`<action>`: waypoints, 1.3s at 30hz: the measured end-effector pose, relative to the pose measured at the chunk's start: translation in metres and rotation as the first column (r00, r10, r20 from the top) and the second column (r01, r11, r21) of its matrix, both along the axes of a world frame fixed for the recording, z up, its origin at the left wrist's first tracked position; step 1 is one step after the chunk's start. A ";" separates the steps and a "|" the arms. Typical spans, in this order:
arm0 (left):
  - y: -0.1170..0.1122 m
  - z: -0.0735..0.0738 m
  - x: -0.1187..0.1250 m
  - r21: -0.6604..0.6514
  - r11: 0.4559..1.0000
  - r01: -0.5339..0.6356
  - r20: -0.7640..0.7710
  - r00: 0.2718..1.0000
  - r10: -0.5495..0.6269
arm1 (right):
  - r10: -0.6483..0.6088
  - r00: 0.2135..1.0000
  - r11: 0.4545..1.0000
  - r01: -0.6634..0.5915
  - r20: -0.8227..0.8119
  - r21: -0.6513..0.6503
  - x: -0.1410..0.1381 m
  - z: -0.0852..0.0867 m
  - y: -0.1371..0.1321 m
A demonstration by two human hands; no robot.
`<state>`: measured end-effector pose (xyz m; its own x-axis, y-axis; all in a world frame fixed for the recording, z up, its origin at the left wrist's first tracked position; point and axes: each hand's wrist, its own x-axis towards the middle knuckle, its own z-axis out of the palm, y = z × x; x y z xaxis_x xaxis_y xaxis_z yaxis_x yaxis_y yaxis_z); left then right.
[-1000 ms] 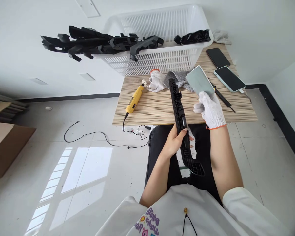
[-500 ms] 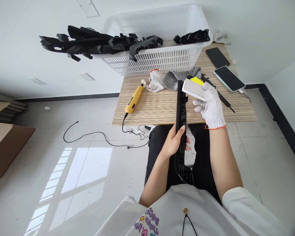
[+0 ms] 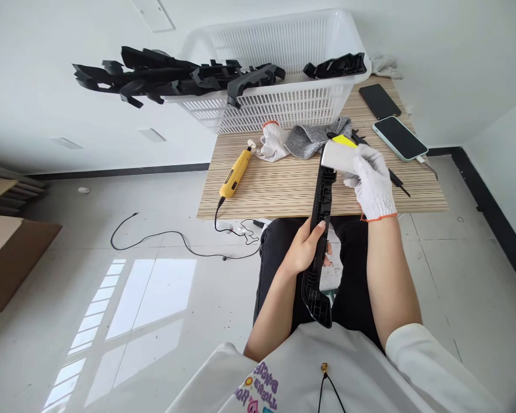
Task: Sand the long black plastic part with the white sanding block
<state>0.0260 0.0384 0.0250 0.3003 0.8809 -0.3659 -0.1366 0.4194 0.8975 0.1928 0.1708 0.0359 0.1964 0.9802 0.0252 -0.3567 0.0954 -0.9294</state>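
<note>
My bare left hand (image 3: 306, 248) grips a long black plastic part (image 3: 321, 209) around its middle, holding it above my lap. The part has a ribbed inner side and a bent lower end. In my right hand (image 3: 373, 175), which wears a white knit glove with an orange cuff edge, is a flat white block (image 3: 339, 157). The block lies against the upper end of the black part and covers its tip. Behind the block, a yellow piece (image 3: 344, 140) shows on the table.
A white plastic basket (image 3: 279, 106) holding several black parts (image 3: 176, 77) stands at the table's back. On the wooden table (image 3: 275, 189) lie a yellow corded rotary tool (image 3: 235, 173), a white glove (image 3: 274, 141), grey cloth (image 3: 305, 141) and two phones (image 3: 401, 138). A cable (image 3: 167, 232) crosses the floor.
The black part's upper end has swung right and its lower end left, so it now slants. The white block has turned slightly and shifted right, with my right hand rotating along.
</note>
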 end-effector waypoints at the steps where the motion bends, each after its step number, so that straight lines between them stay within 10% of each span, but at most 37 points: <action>1: 0.000 0.000 0.000 0.001 1.000 -0.001 0.003 1.000 0.001 | 0.012 1.000 1.000 -0.012 0.009 -0.013 0.000 0.000 0.000; 39: 0.000 0.002 0.001 -0.003 1.000 -0.002 -0.012 1.000 0.002 | -0.099 0.994 0.995 0.097 0.053 0.035 0.001 -0.013 0.003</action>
<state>0.0271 0.0385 0.0268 0.2938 0.8804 -0.3723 -0.1270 0.4220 0.8977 0.1934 0.1739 0.0233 0.2889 0.9548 0.0697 -0.2930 0.1575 -0.9430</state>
